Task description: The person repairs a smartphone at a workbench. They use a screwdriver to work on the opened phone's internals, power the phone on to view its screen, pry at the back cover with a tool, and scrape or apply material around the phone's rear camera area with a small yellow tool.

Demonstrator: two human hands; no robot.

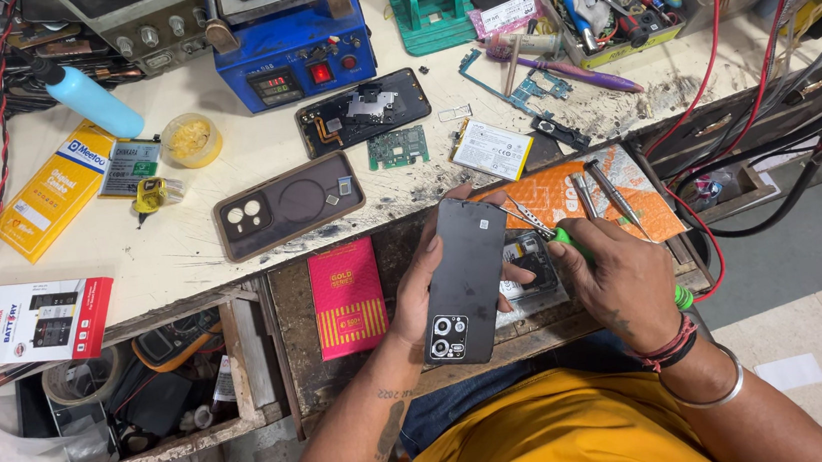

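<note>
My left hand (428, 282) grips a black phone (464, 278) with its back panel up and its camera block toward me, holding it above the pulled-out drawer board (295, 324). My right hand (620, 281) holds a green-handled screwdriver (682, 295), its tip lying near the phone's right edge. Under the phone lies a small grey part (533, 261) with a dark opening. Metal tweezers (528, 218) rest just beyond my fingers on an orange mat (556, 193).
On the pale bench (137, 249) lie a phone in a brown case (288, 208), an opened phone (363, 111), a green circuit board (397, 147), a battery (492, 149), a blue heating machine (293, 53), a blue bottle (95, 99). A red box (348, 297) sits left; an open drawer (95, 392) holds clutter.
</note>
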